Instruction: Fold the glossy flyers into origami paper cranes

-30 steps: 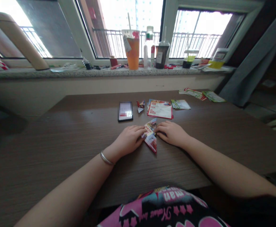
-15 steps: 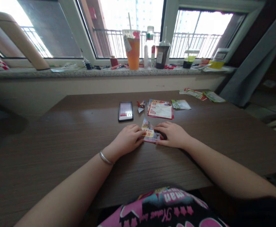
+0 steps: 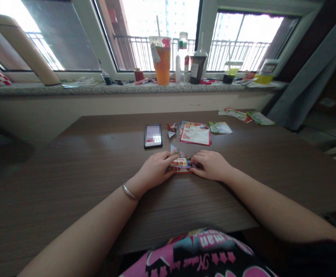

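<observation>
red-edged folded paper [image 3: 180, 162], gripped by left hand [image 3: 158, 166] and right hand [image 3: 213, 164]! uneven finger pressure could crease it crooked.

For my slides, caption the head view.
Left fingers and right fingers hold folded printed paper on a brown table, near a phone.

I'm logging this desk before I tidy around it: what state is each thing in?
Paper: partly folded, between both hands
Left hand: fingers on the paper's left side
Right hand: fingers at the paper's right side
Phone: flat, screen lit
Leaflets: stacked flat, edges uneven
Orange drink cup: upright, mostly full, straw in
Dark cup: upright, clear lid on
Curtain: gathered at the right
</observation>
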The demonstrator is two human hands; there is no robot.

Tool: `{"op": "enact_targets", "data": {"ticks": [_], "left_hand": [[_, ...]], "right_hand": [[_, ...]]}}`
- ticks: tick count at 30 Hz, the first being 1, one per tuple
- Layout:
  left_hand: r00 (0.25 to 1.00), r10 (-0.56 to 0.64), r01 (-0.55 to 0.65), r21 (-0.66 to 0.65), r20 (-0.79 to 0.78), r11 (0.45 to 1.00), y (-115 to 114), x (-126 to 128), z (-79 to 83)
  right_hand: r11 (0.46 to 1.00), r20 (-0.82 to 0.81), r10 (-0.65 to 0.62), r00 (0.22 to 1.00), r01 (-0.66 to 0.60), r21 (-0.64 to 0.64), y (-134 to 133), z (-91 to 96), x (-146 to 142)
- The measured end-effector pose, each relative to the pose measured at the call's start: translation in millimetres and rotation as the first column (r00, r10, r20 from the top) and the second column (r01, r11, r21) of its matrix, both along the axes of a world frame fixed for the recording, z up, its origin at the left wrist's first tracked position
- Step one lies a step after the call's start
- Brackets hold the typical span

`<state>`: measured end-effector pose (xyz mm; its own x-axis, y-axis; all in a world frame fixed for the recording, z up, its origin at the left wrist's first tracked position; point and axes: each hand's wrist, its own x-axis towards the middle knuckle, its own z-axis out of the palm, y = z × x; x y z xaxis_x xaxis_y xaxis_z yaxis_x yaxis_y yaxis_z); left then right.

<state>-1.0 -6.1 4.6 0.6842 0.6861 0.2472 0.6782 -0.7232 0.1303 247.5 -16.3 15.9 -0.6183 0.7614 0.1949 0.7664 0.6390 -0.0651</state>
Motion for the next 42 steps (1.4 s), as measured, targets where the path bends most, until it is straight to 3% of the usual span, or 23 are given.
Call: {"op": "enact_targets", "data": {"ticks": [10, 17, 20, 23, 28, 37, 39, 42], "left_hand": [[0.959, 0.234, -0.226, -0.069, 0.158, 0.972, 5, -2, -18.7], [0.964, 0.212, -0.199, -0.09, 0.163, 0.976, 4, -2, -17.1], [0.98, 0.181, -0.174, -0.09, 0.079, 0.981, 2, -1, -13.2], [0.997, 0.074, -0.075, -0.041, -0.024, 0.996, 1, -1, -9.7], [0.993, -0.043, 0.043, -0.005, -0.108, 0.999, 1, 1, -6.1], [0.994, -0.075, 0.068, -0.081, -0.074, 0.994, 3, 0, -9.3], [0.996, -0.071, 0.065, -0.095, -0.061, 0.993, 3, 0, -10.3], [0.996, -0.079, 0.074, -0.104, -0.04, 0.992, 3, -1, -10.2]], "right_hand": [[0.979, -0.144, -0.196, 0.97, 0.185, -0.089, 4, -1.7, 2], [0.915, -0.289, -0.399, 0.87, 0.358, -0.187, 12, -5.5, 8], [0.89, -0.287, -0.454, 0.843, 0.413, -0.193, 17, -8.0, 12], [0.867, -0.257, -0.495, 0.83, 0.454, -0.205, 21, -10.4, 16], [0.885, -0.247, -0.461, 0.852, 0.421, -0.198, 27, -16.6, 21], [0.886, -0.228, -0.462, 0.857, 0.436, -0.158, 28, -20.1, 21], [0.916, -0.249, -0.401, 0.881, 0.387, -0.106, 28, -20.4, 21], [0.977, -0.274, -0.203, 0.94, 0.212, 0.004, 27, -20.8, 21]]}}
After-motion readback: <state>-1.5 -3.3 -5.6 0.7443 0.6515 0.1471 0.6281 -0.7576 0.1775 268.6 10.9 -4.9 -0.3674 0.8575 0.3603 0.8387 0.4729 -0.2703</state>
